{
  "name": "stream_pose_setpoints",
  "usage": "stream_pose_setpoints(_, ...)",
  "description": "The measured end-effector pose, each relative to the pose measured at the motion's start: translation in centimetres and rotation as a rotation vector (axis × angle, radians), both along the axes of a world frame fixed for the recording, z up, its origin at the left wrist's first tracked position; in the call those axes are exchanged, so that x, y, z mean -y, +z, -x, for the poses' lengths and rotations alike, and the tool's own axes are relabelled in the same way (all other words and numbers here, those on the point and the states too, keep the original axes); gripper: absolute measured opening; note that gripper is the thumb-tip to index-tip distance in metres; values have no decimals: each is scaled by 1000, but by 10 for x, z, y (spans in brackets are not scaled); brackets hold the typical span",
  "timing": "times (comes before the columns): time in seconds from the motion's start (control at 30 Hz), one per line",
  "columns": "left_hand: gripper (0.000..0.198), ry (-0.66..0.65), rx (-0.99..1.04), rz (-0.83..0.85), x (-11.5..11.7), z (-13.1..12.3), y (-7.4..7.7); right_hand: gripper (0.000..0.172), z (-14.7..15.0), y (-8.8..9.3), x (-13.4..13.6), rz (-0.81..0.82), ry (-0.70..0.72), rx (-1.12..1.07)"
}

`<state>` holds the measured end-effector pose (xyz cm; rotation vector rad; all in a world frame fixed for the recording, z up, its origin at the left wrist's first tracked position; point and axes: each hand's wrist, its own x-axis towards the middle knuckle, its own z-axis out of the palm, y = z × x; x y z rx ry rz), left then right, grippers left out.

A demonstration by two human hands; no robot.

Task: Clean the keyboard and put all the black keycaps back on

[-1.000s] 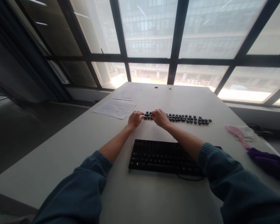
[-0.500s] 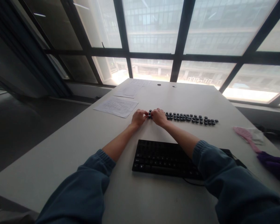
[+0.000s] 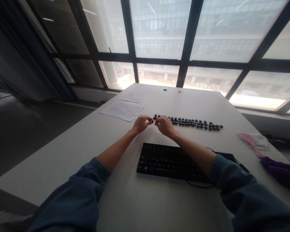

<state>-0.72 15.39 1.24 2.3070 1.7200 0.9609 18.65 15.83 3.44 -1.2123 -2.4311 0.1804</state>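
My left hand (image 3: 141, 124) pinches a small black keycap between thumb and forefinger, just past the near edge of the keycap rows. Beside it, my right hand (image 3: 164, 125) is closed too, with a dark keycap at its fingertips. The loose black keycaps (image 3: 188, 122) lie in several uneven rows that run off to the right, and my right hand hides part of their left end. Nearer to me lies a black keyboard (image 3: 159, 161), its right half partly covered by my right forearm and sleeve.
Printed paper sheets (image 3: 122, 110) lie at the table's left edge. To the right are a pink brush (image 3: 247, 139), a white packet (image 3: 261, 141) and a purple cloth (image 3: 277, 169). A cable (image 3: 199, 186) loops by the keyboard. Windows stand behind the white table (image 3: 125, 199).
Both hands have drawn slightly back toward me from the left end of the keycap rows. The fingertips are now a little apart, with dark keycaps showing at them. The view has shifted slightly.
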Motion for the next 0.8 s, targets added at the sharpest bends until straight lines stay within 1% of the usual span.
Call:
stream_pose_setpoints(0.1,21,-69,107,54,40,11,15,12,-13,7,33,65,85,-180)
stream_pose_setpoints(0.2,31,-116,208,149,89,19,26,8,-24,10,72,215,198,-381)
stream_pose_setpoints(0.3,33,-133,266,266,132,19,28,8,-29,3,104,361,258,-430)
stream_pose_setpoints(0.37,29,-137,304,309,152,16,25,11,-28,-4,117,432,286,-433)
stream_pose_setpoints(0.43,26,-140,332,326,163,13,20,12,-24,-12,124,453,293,-436)
stream_pose_setpoints(0.5,24,-145,346,335,168,11,15,11,-21,-17,125,443,280,-443)
stream_pose_setpoints(0.63,22,-154,345,333,168,11,10,10,-20,-20,125,404,257,-432)
stream_pose_setpoints(0.8,21,-154,329,334,166,12,6,11,-21,-20,126,367,267,-422)
